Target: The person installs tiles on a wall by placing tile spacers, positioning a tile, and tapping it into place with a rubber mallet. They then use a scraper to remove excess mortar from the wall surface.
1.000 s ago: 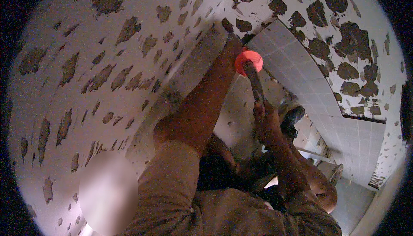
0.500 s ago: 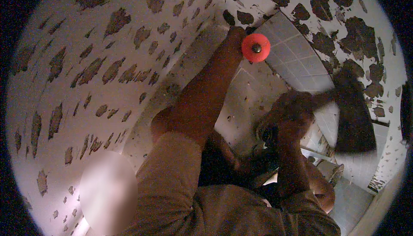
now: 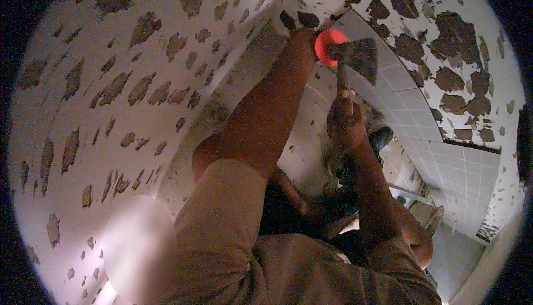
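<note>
My left hand [image 3: 304,35] reaches to the far corner and is closed around a chisel, its fingers mostly hidden. Only the chisel's round red-orange hand guard [image 3: 322,48] shows plainly; its shank and tip are out of sight. The guard is beside the top of a white tiled wall section [image 3: 391,80]. My right hand [image 3: 348,124] grips the wooden handle of a hatchet, whose dark flared head [image 3: 362,59] points right. The back of that head is over the middle of the guard, hiding the chisel's striking end.
The left wall [image 3: 111,133] and the upper right wall [image 3: 422,5] are whitish with many dark chipped patches. Below my arms lies a pale, dirty floor [image 3: 302,155]. A dark shoe [image 3: 381,137] is right of my right wrist. More tiles [image 3: 463,177] line the lower right wall.
My right hand has swung the hatchet from the right, up and left onto the chisel's end. My left hand has stayed nearly in place. The view has shifted slightly.
</note>
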`<state>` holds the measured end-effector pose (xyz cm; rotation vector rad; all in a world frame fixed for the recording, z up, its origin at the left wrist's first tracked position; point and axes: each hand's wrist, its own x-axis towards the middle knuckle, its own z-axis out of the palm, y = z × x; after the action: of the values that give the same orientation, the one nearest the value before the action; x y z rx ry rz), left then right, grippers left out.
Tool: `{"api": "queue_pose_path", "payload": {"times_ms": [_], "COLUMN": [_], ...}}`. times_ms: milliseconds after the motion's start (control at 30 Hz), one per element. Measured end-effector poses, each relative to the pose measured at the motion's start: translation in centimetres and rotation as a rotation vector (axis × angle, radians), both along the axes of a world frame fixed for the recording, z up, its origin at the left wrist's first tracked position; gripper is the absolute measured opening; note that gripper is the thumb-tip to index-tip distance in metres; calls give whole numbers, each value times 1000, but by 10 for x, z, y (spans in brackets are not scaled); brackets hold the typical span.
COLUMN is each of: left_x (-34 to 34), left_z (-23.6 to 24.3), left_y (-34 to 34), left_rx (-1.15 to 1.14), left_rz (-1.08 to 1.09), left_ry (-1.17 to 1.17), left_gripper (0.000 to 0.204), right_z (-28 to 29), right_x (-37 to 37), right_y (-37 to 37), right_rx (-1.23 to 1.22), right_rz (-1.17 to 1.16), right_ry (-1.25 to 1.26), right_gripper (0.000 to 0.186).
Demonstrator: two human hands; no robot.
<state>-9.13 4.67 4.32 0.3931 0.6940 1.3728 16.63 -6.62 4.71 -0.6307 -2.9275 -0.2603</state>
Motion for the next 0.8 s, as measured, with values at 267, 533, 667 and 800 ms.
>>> {"api": "queue_pose_path", "payload": {"times_ms": [267, 533, 667, 800], "left_x": [-9, -21, -26, -31], "left_z": [-88, -113, -120, -129], "left_y": [-86, -87, -77, -74], "left_rx": [-289, -378, -362, -346], "left_rz": [140, 247, 213, 174], "left_ry": [24, 32, -13, -76], "left_gripper": [23, 24, 24, 25], "right_z": [36, 10, -8, -18], "right_x": [56, 67, 71, 57], "right_y": [-60, -112, -107, -112], "right_rx": [-1296, -644, -121, -77], "right_rz": [-548, -240, 105, 84], "right_ry": [762, 226, -78, -2], "right_gripper": [55, 53, 53, 53]}}
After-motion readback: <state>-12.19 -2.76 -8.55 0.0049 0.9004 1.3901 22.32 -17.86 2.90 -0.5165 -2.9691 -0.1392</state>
